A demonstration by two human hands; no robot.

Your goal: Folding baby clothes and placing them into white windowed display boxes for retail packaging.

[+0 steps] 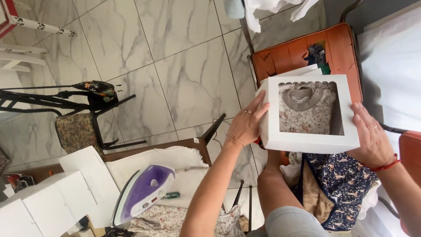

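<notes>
We hold a white window box (pixel 309 115) between both hands, out over the lap and in front of an orange chair seat (pixel 307 50). Our left hand (pixel 247 124) lies flat against the box's left side, fingers spread and pressed to the cardboard, thumb tucked toward the lower corner, wrist bent back with a thin bracelet on it. Our right hand (pixel 372 136) presses the right side the same way, palm against the wall, fingers reaching up along the edge, a red band at the wrist. Neither hand pinches; the box is clamped between two open palms. Through the clear window we see a folded floral garment (pixel 307 109) with a plain collar lying inside.

Below the box, a navy printed garment (pixel 340 184) rests on the lap. To the left, a purple and white iron (pixel 142 193) sits on a padded board (pixel 175 164), well apart from our left forearm. Flat white boxes (pixel 48 204) are stacked at the lower left corner. The marble tile floor (pixel 175 66) lies open beyond the board's far edge, with a black folding chair (pixel 83 114) at the left.
</notes>
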